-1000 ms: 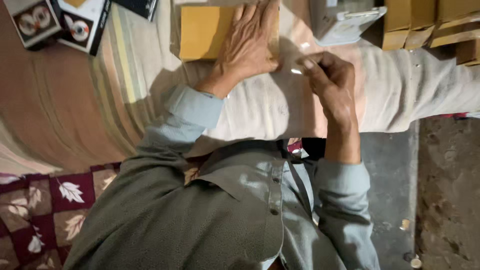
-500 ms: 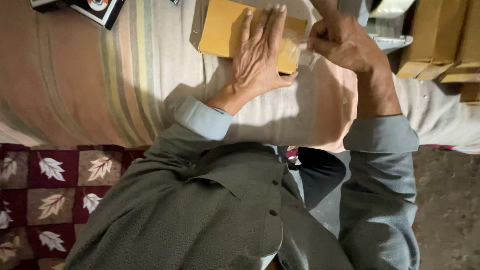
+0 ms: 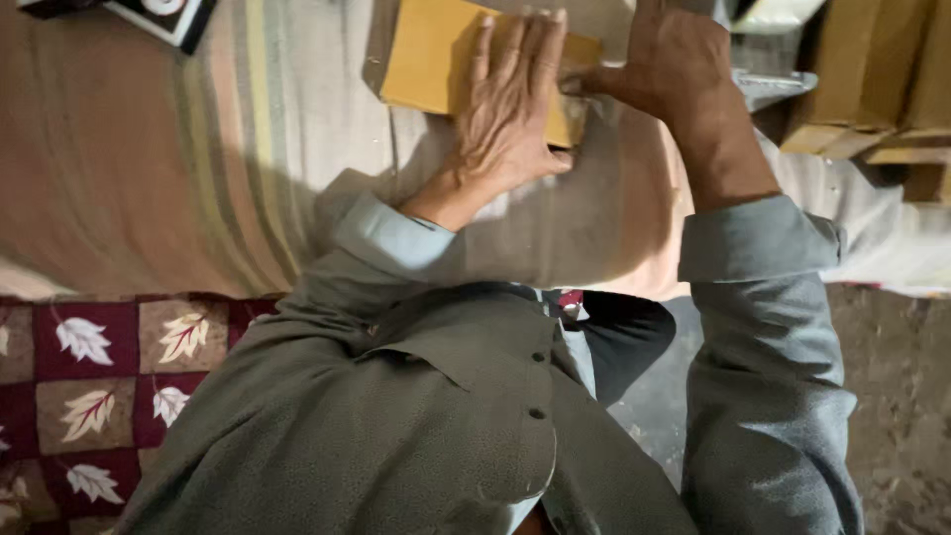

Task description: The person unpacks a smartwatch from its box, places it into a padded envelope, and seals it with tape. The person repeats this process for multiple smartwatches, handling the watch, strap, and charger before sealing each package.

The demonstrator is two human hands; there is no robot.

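- Striped cloth [image 3: 198, 168] covers the work surface, with a leaf-patterned quilt [image 3: 89, 396] below it and plain cardboard boxes [image 3: 872, 89] at the right.
- Yellow-brown flat box [image 3: 436, 59] lies on the cloth at the top centre.
- Left hand [image 3: 510, 109] presses flat on it, fingers spread.
- Right hand [image 3: 674, 64] pinches at its right edge; whether it grips anything there I cannot tell.
- Box looks light and stiff, best held by its edges.
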